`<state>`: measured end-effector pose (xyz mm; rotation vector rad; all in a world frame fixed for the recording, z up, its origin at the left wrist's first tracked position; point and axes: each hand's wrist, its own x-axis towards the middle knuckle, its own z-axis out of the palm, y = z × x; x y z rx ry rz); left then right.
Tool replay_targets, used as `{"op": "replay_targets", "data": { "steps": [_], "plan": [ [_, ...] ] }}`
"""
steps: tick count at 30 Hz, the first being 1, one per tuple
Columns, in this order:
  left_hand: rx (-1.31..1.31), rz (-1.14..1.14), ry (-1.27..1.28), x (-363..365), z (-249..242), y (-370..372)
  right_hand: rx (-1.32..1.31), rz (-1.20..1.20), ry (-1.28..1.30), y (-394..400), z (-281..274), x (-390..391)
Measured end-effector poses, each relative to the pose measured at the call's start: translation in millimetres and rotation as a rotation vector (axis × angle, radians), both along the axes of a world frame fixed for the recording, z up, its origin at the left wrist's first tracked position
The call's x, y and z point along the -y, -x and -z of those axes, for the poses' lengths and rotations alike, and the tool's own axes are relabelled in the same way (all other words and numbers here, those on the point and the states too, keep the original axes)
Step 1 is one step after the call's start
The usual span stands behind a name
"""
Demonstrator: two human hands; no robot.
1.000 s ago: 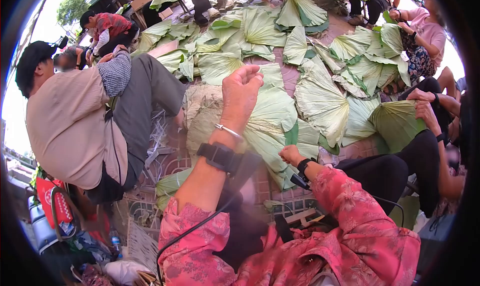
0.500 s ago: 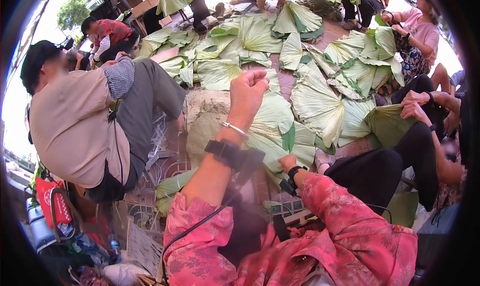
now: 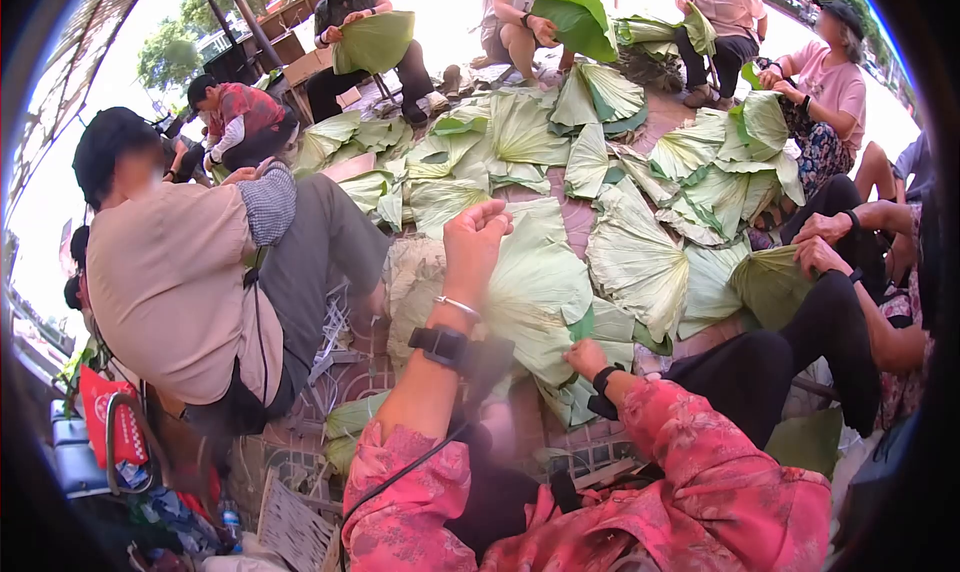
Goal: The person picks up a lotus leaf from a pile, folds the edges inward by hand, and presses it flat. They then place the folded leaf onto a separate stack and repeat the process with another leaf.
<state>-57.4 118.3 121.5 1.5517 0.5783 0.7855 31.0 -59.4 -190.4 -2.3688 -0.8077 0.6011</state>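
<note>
My left hand [image 3: 475, 242] is raised over a big pale green lotus leaf [image 3: 540, 282], its fingers curled closed; nothing shows between them. It wears a thin bangle and a black wrist strap with a cable. My right hand [image 3: 585, 357] is lower, closed in a fist at the near edge of the same leaf, and appears to grip it. Both arms are in pink floral sleeves. The leaf lies in front of my knees on the tiled ground.
Many fan-like lotus leaves [image 3: 640, 262] cover the ground ahead. A person in a beige shirt [image 3: 170, 282] sits close on my left. At my right, hands hold a folded leaf [image 3: 775, 282]. More people sit at the far edge. A red bag [image 3: 105, 417] lies lower left.
The view has tilted up, showing more seated people at the back. My left hand stays raised and closed; my right hand stays in a fist at the leaf's near edge.
</note>
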Motion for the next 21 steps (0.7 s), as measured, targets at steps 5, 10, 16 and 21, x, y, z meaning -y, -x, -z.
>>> {"op": "replay_targets", "data": {
  "steps": [5,10,16,21],
  "plan": [
    [-0.037,0.005,-0.017,-4,3,-6,0.101,-0.370,-0.365,-86,-71,-65],
    [-0.259,0.077,-0.075,2,-1,-10,-0.776,-0.024,-0.823,-104,-271,-76],
    [-0.207,0.335,0.039,35,-3,-21,-0.762,-0.091,-0.957,-85,-348,-29],
    [0.054,0.439,0.301,43,6,-40,-0.842,-0.076,-0.774,-66,-341,1]
  ]
}}
